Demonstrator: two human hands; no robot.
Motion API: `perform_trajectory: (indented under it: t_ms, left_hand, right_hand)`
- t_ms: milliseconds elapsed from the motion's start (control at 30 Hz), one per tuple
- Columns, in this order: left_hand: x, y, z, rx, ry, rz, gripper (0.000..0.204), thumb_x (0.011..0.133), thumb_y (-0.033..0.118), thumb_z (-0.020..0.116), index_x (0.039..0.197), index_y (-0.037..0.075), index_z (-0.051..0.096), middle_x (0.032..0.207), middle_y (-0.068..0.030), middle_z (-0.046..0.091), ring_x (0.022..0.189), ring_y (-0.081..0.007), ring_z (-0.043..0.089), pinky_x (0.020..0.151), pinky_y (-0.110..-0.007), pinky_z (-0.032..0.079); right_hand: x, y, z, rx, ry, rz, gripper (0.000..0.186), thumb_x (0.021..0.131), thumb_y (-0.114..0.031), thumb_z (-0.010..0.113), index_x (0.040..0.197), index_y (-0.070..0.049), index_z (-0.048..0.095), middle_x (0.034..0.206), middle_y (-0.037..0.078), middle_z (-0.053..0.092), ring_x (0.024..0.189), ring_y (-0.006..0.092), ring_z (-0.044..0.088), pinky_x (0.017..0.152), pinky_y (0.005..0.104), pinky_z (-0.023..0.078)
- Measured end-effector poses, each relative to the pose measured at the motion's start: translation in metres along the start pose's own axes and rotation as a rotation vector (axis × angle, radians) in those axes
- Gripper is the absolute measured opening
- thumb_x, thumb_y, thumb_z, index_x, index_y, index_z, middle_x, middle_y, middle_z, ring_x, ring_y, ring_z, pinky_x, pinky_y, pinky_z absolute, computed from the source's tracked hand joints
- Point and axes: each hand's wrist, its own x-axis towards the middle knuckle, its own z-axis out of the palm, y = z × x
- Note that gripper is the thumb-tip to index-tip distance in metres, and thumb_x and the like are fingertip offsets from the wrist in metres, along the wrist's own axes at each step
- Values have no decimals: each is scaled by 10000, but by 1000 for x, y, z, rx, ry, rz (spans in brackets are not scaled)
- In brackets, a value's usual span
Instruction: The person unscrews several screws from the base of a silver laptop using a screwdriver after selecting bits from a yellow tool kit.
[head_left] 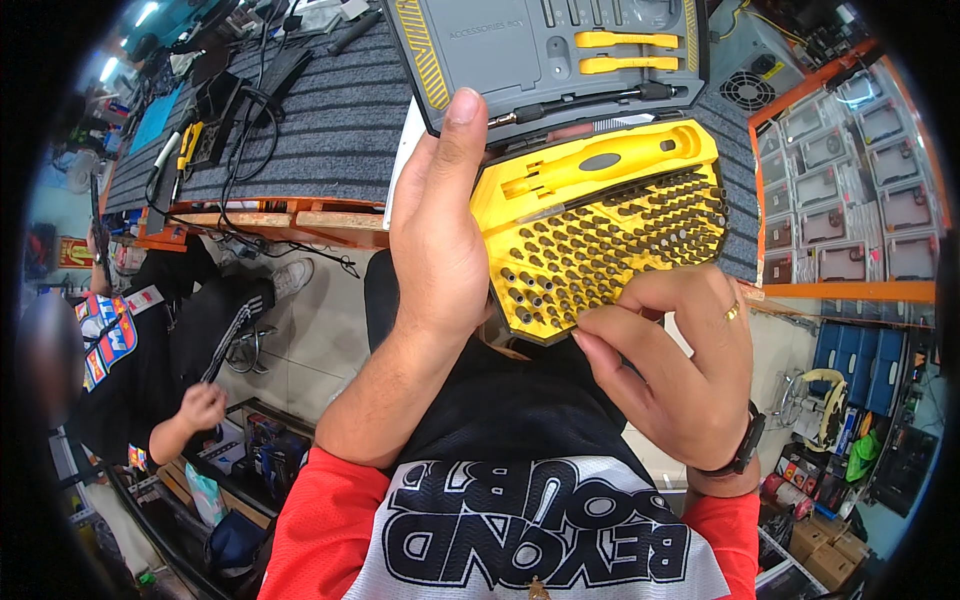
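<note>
A screwdriver bit set lies unfolded in front of me, partly over the table's near edge. Its yellow tray (491, 208) carries many dark bits (640, 228) standing in rows, with a yellow screwdriver handle (640, 155) along the far side. Beyond it the grey lid (490, 75) holds two yellow pry tools (628, 64) and a dark flexible shaft (590, 102). My left hand (440, 235) grips the case by its left side, thumb pointing up. At the tray's near edge my right hand (675, 360) pinches thumb and forefinger together; what is between them is hidden.
Cables and a yellow-handled tool (187, 145) lie on the ribbed grey mat (320, 130) at left. A power supply unit (755, 75) and a rack of clear drawers (850, 180) stand at right. Another person (130, 350) sits at left, near a black-framed shelf (250, 450).
</note>
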Motion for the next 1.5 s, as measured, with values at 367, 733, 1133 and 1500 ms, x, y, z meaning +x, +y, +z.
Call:
perform_trajectory:
  t_ms: [367,733,1133,1500]
  left_hand:
    - [-1,-6,-2,154,40,-14,502,1049,372,432,1263,-71,531,1139,-215,669,979,-245,694,863,-322,550]
    - [19,3,-49,20,181,-62,498,1040,340,467,1336,-61,459,1212,-240,627,1022,-318,686,901,-408,561]
    - [46,48,-207,23,66,53,486,1075,280,302,1459,-4,390,1404,-254,500,1153,-361,617,1001,-511,507]
    - [69,47,-241,-84,-240,-150,622,1068,446,295,1482,-14,356,1497,-234,407,1327,-352,484,1109,-492,400]
  right_hand:
    - [13,10,1,184,-13,-71,275,643,-4,780,879,-72,656,887,55,598,789,229,581,661,350,454]
    - [-4,138,-29,931,345,324,140,966,-74,596,1037,16,516,928,187,680,799,179,656,716,269,534]
    - [50,245,-1,90,-15,345,166,892,-82,670,1037,-16,714,885,106,702,760,204,672,707,288,528]
    - [83,282,-1,-348,-335,13,145,889,-163,665,930,-25,676,856,101,686,773,262,684,664,355,543]
